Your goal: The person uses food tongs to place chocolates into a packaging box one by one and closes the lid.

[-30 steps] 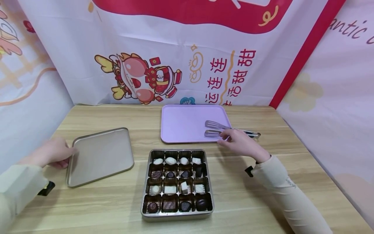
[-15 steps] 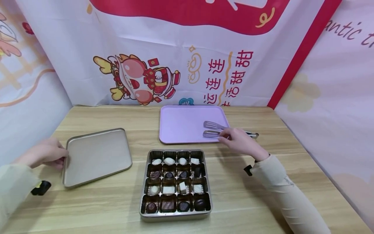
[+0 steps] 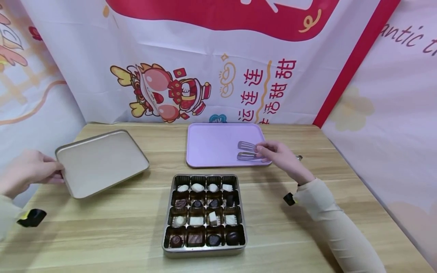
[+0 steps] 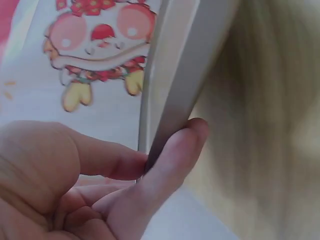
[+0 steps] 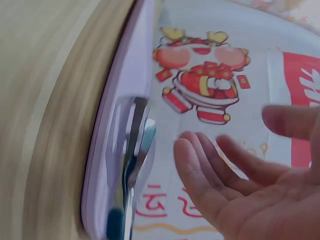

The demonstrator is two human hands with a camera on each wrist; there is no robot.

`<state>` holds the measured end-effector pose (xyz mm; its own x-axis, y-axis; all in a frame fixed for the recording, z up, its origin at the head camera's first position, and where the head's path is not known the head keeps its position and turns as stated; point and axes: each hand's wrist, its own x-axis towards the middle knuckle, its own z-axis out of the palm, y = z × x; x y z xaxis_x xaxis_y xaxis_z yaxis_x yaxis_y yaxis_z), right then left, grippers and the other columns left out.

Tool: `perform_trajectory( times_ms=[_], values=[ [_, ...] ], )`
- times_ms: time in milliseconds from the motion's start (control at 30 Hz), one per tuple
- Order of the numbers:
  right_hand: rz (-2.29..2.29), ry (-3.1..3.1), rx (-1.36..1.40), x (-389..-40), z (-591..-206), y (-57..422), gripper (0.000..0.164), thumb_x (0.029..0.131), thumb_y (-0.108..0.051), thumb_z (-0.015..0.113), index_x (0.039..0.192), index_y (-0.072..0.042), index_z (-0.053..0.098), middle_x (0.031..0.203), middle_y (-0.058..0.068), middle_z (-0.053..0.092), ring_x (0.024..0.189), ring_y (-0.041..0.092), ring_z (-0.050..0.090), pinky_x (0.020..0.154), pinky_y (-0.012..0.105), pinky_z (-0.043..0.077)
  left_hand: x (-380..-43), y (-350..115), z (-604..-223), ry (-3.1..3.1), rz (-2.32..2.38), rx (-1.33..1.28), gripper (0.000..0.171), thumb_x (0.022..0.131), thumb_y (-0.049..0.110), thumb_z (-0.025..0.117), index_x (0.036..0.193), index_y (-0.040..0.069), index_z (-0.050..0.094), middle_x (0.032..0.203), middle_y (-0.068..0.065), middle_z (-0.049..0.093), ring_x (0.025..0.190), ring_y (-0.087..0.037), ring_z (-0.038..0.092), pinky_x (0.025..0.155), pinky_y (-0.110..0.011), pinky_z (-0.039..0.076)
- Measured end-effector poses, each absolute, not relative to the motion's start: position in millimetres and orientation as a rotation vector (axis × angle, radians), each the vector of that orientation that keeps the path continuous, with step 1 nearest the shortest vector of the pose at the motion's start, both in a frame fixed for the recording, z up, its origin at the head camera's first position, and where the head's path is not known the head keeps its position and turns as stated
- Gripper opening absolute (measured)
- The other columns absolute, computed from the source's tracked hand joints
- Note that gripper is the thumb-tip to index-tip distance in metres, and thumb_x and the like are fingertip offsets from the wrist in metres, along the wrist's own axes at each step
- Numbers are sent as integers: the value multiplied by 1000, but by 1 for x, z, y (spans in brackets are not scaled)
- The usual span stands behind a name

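My left hand (image 3: 32, 170) pinches the left edge of a grey-beige rectangular tray (image 3: 104, 163) between thumb and fingers. In the left wrist view the tray's rim (image 4: 182, 85) shows edge-on in that grip, and the tray is tilted with its near part raised off the table. My right hand (image 3: 278, 155) hovers over metal slotted tongs (image 3: 246, 156), which lie on a lilac tray (image 3: 213, 144) with their handle end past its right edge. In the right wrist view the fingers are apart from the tongs (image 5: 131, 150), with nothing between them.
A square tin (image 3: 205, 252) of dark and white chocolates, divided into small compartments, stands at the front middle of the wooden table (image 3: 280, 235). Printed cloth (image 3: 205, 49) hangs along the table's back and sides.
My left hand has lifted the grey-beige tray and moved it up and leftward. The right hand has risen from the tongs, which stay on the lilac tray.
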<state>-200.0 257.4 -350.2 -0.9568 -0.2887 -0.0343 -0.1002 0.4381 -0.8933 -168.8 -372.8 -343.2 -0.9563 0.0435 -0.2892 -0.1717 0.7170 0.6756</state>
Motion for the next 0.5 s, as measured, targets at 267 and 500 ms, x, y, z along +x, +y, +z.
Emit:
perform_trajectory(
  times_ms=[267,500],
  values=[
    [-2090,1828,-298,-188,-335,253,51,102,-28,48,134,11,39,134,25,46,126,42,39,100,48,34,-165,-309,-303,2717,1171,46,42,98,11,45,115,-28,46,79,-16,67,66,-15,68,65,-30,53],
    [-2151,1304,-287,-174,-323,237,62,104,-37,39,143,9,23,145,28,30,134,41,28,105,47,25,-157,-235,-284,2538,1311,178,40,97,10,51,122,-21,47,93,-21,66,75,-22,68,69,-34,52]
  ],
)
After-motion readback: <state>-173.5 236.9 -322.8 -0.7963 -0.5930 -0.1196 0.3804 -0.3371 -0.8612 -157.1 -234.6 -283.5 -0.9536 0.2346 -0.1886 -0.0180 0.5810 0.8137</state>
